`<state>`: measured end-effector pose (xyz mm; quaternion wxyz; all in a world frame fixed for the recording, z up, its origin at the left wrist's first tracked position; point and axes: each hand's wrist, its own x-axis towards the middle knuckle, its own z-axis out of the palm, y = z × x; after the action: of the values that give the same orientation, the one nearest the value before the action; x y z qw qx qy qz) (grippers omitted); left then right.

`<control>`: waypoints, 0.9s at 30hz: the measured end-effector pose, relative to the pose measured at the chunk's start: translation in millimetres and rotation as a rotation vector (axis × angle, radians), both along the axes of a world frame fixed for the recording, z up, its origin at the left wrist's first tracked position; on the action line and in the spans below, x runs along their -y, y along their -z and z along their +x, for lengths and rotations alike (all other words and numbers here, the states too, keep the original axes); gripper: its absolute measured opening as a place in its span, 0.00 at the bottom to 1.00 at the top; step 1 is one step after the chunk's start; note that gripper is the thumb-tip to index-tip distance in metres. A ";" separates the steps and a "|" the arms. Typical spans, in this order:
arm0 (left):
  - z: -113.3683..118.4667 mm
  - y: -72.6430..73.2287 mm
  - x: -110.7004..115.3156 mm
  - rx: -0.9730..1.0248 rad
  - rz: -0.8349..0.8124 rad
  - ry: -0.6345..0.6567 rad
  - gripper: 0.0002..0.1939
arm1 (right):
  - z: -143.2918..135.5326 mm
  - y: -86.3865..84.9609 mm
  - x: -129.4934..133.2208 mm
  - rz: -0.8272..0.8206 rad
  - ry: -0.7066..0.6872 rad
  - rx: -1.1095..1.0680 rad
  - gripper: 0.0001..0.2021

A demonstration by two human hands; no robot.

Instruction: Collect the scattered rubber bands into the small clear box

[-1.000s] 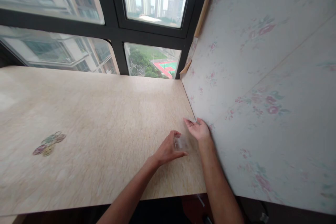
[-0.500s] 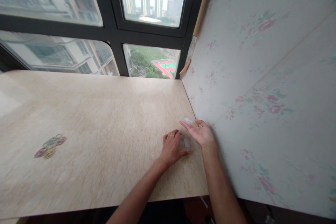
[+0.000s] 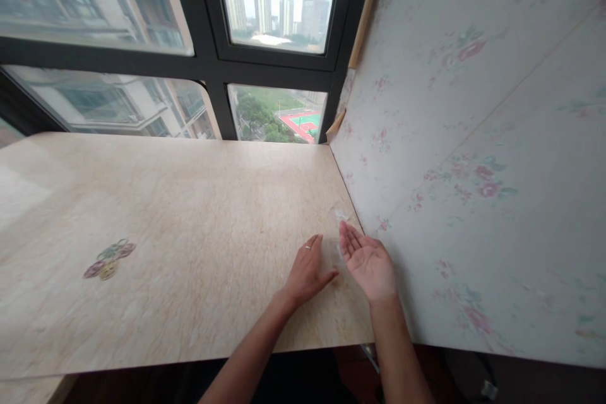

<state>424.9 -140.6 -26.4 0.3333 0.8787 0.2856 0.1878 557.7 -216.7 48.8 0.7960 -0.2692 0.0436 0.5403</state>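
Note:
A small clear plastic box (image 3: 332,254) sits on the marbled tabletop near the wall. My left hand (image 3: 308,270), with a ring on one finger, holds the box from its left side, thumb in front and fingers behind. Over the right side of the box, my right hand (image 3: 370,263) is turned palm up, its fingers stretched out and nothing visible in the palm. Just beyond its fingertips a second clear plastic piece (image 3: 338,211) lies by the wall; its exact shape is hard to make out. Part of the box is hidden behind my right fingers.
Several small coloured bundles (image 3: 110,259), green, purple and yellow, lie on the left of the tabletop (image 3: 189,233). A wall with flowered paper (image 3: 454,170) bounds the right side. Dark-framed windows (image 3: 274,69) stand at the back. The tabletop's front edge runs below my forearms.
My right hand has moved back from the clear piece by the wall and now lies over the box, its palm turned further up. My left hand stays at the box. The view has shifted slightly.

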 end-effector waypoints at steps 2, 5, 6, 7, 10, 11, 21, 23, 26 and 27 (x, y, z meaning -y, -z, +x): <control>-23.6 -0.3 -2.4 0.037 -0.036 0.006 0.39 | -21.5 12.2 16.0 0.013 -0.115 0.043 0.20; -72.2 -4.5 -16.6 0.080 0.003 -0.070 0.33 | -51.9 35.5 31.4 -0.023 -0.301 0.085 0.17; -92.1 -7.0 -25.0 0.076 0.027 -0.132 0.31 | -59.8 42.8 34.5 -0.044 -0.334 0.105 0.17; -114.0 -10.2 -35.2 0.057 0.050 -0.224 0.28 | -66.0 49.3 36.7 -0.066 -0.352 0.130 0.17; -189.4 -23.8 -71.5 -0.132 0.187 -0.610 0.19 | -74.9 62.2 39.7 -0.121 -0.355 0.203 0.19; -216.0 -29.2 -83.9 -0.212 0.237 -0.747 0.18 | -75.1 64.7 39.8 -0.133 -0.349 0.216 0.19; -326.2 -32.8 -159.3 -0.707 0.365 -1.103 0.31 | -65.3 77.0 38.0 -0.226 -0.338 0.234 0.19; -316.1 -24.5 -166.2 -0.653 0.363 -1.063 0.25 | -63.4 78.4 37.5 -0.238 -0.336 0.252 0.19; -307.6 -15.9 -174.0 -0.565 0.312 -0.994 0.18 | -61.4 80.9 37.4 -0.252 -0.312 0.259 0.21; -307.6 -14.2 -175.8 -0.533 0.286 -0.969 0.18 | -60.7 81.8 37.5 -0.256 -0.300 0.252 0.21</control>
<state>117.3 35.2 -12.2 0.0033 0.7006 0.7019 0.1281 497.0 -254.2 -33.0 0.6652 -0.4368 -0.0285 0.6049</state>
